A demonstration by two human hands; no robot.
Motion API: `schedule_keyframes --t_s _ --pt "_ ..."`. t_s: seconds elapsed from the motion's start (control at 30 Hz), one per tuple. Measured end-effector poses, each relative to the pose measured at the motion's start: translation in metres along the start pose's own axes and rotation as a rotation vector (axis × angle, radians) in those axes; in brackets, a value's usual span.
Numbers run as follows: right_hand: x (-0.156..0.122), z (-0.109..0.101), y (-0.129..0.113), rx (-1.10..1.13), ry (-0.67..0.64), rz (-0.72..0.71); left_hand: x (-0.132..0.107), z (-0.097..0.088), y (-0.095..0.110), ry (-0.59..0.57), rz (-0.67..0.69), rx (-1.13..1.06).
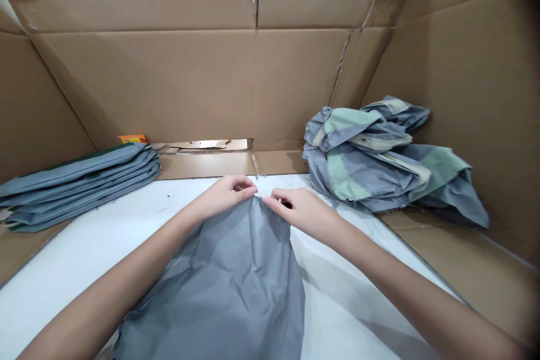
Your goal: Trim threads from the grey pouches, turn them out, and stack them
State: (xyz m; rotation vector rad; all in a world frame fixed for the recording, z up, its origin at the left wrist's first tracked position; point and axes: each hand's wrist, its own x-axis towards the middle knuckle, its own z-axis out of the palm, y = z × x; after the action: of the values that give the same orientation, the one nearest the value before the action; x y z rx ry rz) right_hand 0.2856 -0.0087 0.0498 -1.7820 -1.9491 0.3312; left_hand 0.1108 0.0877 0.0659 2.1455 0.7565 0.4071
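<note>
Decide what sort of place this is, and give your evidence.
Probably a garment-folding station: stacked grey garments, a loose grey-and-green heap, and a white table walled by cardboard sheets.

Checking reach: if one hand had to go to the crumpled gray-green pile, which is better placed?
Right, probably. The right hand is on the same side as the crumpled pile and close to it; the left hand is farther away. Both pinch the gray fabric at its top.
</note>
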Motion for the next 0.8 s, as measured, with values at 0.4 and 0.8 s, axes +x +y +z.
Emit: schedule_keyframes --t_s 0.4,0.8 --pt "-0.002 0.009 0.001 0.033 0.031 0.034 0.0 0.002 0.001 -0.01 0.019 0.001" --pt "0.019 -0.007 0.089 1.182 0.006 0.496 -0.012 -0.01 -0.011 0.003 0.104 0.154"
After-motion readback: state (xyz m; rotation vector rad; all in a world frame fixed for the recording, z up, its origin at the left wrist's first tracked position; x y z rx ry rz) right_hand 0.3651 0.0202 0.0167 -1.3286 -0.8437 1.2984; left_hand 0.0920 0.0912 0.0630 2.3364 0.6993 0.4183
